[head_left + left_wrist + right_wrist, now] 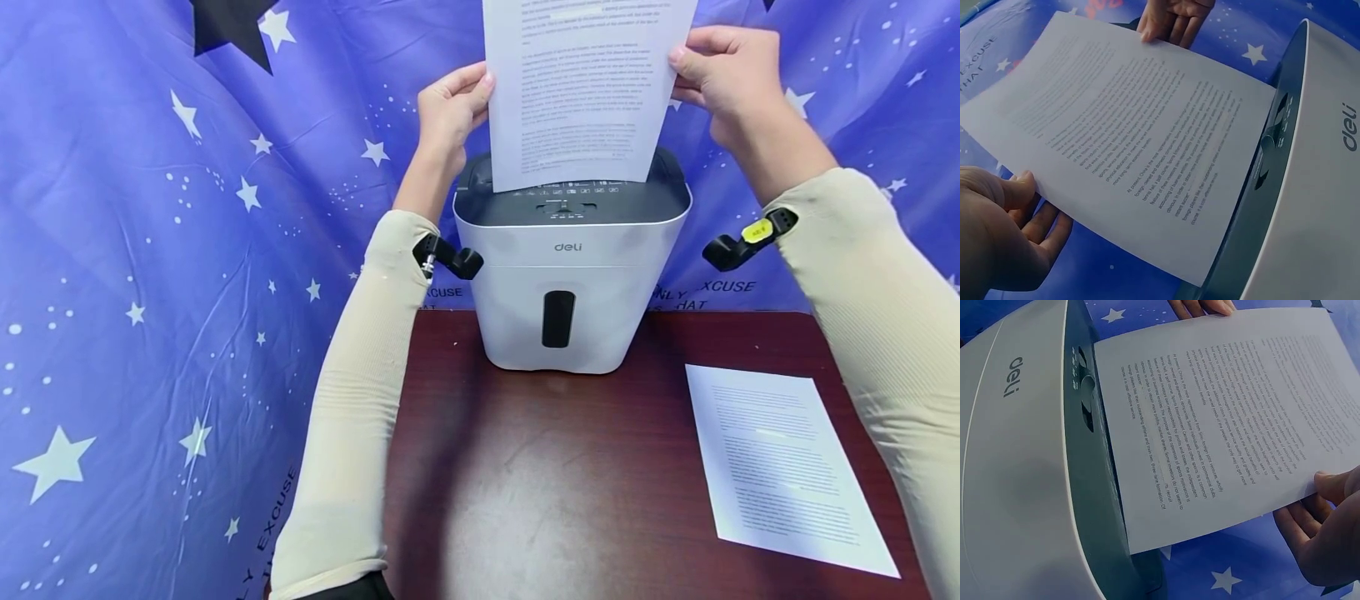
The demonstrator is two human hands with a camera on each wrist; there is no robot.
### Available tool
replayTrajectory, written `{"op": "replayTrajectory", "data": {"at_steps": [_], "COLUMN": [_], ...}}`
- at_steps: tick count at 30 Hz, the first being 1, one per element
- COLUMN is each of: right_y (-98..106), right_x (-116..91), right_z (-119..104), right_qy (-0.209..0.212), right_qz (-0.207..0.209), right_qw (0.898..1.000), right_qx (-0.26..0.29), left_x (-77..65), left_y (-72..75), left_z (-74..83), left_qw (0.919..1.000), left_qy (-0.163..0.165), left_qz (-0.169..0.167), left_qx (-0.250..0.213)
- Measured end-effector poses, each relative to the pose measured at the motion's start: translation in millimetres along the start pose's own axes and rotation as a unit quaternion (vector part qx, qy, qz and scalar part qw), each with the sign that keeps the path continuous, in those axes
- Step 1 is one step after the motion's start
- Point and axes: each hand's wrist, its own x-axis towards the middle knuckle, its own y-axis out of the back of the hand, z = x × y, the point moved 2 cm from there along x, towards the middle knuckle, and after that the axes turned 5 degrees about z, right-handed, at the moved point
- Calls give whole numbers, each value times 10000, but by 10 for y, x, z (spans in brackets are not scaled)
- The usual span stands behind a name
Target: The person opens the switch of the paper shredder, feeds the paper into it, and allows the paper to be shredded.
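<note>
A printed sheet of paper (577,100) stands upright over the dark top of a white paper shredder (517,300), its lower edge right at the top panel. My left hand (453,108) pinches the sheet's left edge between thumb and fingers. On the opposite edge, my right hand (735,79) pinches it a little higher up. Both wrist views show the sheet (1129,137) held flat between the two hands, with its bottom edge along the shredder's dark top (1094,456). The slot itself is hidden behind the paper.
A second printed sheet (787,467) lies on the dark red table (540,467), to the right of the shredder. Behind and to the left hangs a blue cloth (187,292) with white stars. Each sleeve carries a black wrist mount (450,257).
</note>
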Motion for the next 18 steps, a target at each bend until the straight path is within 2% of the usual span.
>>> {"op": "replayTrajectory", "data": {"at_steps": [7, 18], "right_y": [2, -42], "right_x": [47, 78], "right_z": [3, -5], "right_qy": [-28, 79], "right_qz": [-20, -140], "right_qw": [9990, 9963], "right_qx": [453, 841], "left_x": [16, 37], "left_y": [-2, -6], "left_z": [-14, -30], "left_qw": [10000, 9998], "left_qy": [-37, -121], "left_qz": [8, 38], "left_qx": [42, 129]}}
